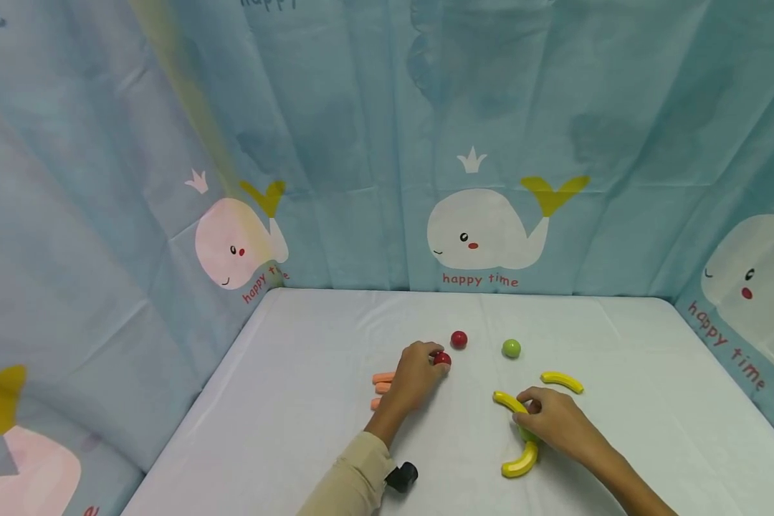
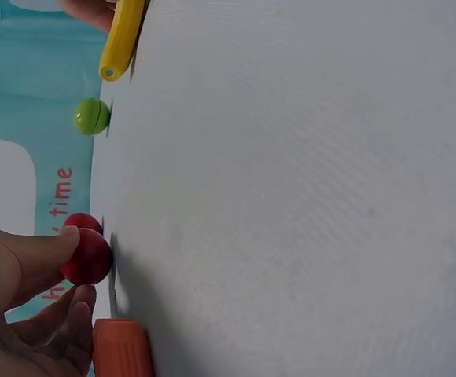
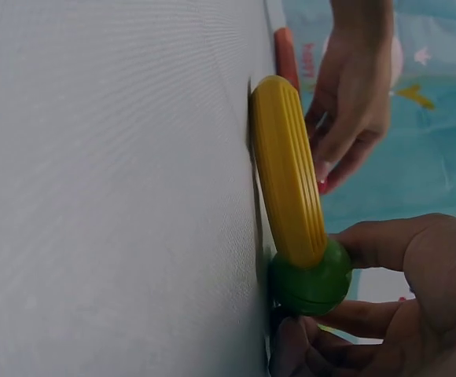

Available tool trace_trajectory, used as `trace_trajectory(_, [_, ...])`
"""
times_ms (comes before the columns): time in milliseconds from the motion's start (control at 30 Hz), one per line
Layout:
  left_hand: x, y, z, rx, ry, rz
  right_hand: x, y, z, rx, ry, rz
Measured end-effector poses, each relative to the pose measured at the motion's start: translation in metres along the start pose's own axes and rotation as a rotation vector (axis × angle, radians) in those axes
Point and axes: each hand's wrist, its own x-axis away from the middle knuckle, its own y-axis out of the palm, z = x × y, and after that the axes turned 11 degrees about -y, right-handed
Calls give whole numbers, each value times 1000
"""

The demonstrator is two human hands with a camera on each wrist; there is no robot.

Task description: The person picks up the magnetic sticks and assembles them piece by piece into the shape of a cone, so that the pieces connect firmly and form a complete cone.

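My left hand (image 1: 416,380) pinches a small red ball (image 2: 89,258) between thumb and fingers, close over the white table. Just beyond it, a second red ball (image 1: 459,340) lies on the cloth. On the right, my right hand (image 1: 560,424) holds a green ball (image 3: 310,284) with thumb and fingertips, low at the table surface. One yellow toy banana (image 1: 509,401) reaches away from that ball, and another toy banana (image 1: 520,462) curves toward the table's near side. In the head view my fingers cover most of this green ball.
Another green ball (image 1: 512,348) sits farther back, with a third toy banana (image 1: 562,381) to its right. Several orange sticks (image 1: 383,378) lie beside my left wrist, partly hidden by it. Blue whale-print curtains (image 1: 361,215) border the table's back and sides.
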Motion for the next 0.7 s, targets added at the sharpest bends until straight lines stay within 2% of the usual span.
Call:
trace_trajectory(267, [0, 3, 4, -53, -4, 2, -2, 0, -1, 21, 18, 16])
trace_trajectory(500, [3, 2, 4, -93, -32, -17, -2, 1, 0, 3, 22, 19])
trace_trajectory(700, [6, 2, 0, -103, 27, -19, -3, 3, 1, 4, 31, 16])
